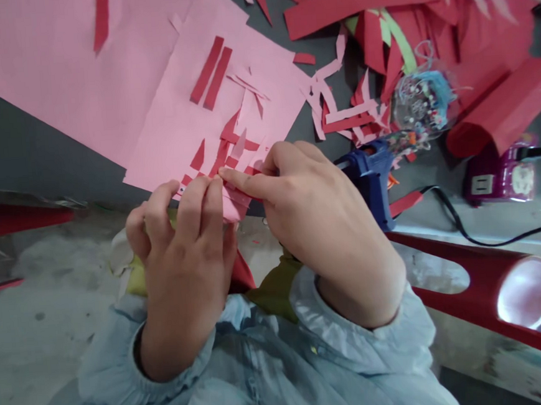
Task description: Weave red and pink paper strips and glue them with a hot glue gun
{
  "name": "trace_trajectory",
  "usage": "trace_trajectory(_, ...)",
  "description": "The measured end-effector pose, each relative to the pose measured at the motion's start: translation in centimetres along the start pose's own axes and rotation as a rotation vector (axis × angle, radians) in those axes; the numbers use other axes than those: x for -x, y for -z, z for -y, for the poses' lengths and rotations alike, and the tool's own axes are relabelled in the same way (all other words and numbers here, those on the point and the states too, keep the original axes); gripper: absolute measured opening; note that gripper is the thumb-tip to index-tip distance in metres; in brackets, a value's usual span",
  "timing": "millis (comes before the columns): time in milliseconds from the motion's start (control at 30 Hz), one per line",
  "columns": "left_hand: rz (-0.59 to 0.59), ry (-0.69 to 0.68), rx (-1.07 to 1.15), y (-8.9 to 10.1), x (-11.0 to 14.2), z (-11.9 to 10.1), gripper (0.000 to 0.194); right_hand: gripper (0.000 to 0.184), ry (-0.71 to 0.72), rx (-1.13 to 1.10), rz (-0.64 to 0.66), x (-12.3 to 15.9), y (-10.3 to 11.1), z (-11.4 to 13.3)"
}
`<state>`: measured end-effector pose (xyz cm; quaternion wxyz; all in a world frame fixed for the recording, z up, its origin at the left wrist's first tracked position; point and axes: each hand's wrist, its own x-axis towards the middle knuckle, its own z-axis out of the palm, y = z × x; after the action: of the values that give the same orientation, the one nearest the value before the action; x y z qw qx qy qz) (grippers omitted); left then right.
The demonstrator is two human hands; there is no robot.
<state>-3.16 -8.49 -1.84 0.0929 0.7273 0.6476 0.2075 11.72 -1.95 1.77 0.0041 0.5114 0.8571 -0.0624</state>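
Weave (pixel 232 162) under fingertips of left hand (pixel 185 259) and right hand (pixel 320 208), strip ends (pixel 198 154) pointing away; left grips near edge, right index touching top, right grip unclear.

the pink sheets (pixel 67 68) and red strips (pixel 207 69) are smooth, matt paper; the glue gun (pixel 372 182) dull plastic; the purple block (pixel 500 169) glossy plastic; the sleeves (pixel 107 362) crinkled cloth.

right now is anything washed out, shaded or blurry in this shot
In the head view, the round patch at lower right glares almost white; in the head view, the left hand looks darker than the right hand; in the head view, small markings on the purple object are too soft to read.
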Motion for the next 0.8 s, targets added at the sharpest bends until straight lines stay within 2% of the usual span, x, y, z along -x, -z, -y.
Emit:
trace_trajectory(200, -0.038, -0.035, -0.014, -0.54, 0.22, 0.26, 0.054, 0.049, 0.028, -0.04, -0.066, -0.17, 0.25, -0.57)
trace_trajectory(367, -0.068, -0.033, 0.01, -0.32, 0.07, 0.19, 0.048, 0.048, 0.033, -0.049, -0.109, -0.09, 0.43, -0.78)
trace_trajectory(467, -0.051, -0.029, 0.014, -0.01, 0.02, 0.15, 0.044, 0.049, 0.083, -0.062, -0.095, -0.1, 0.17, -0.47)
trace_trajectory(667, 0.001, -0.025, 0.039, 0.4, -0.03, 0.29, 0.044, 0.051, 0.056, -0.022, -0.038, -0.09, -0.28, -0.08)
trace_trajectory(800, 0.02, -0.016, 0.037, 0.45, -0.04, 0.31, 0.043, 0.05, 0.062, -0.104, -0.046, -0.15, -0.23, -0.68)
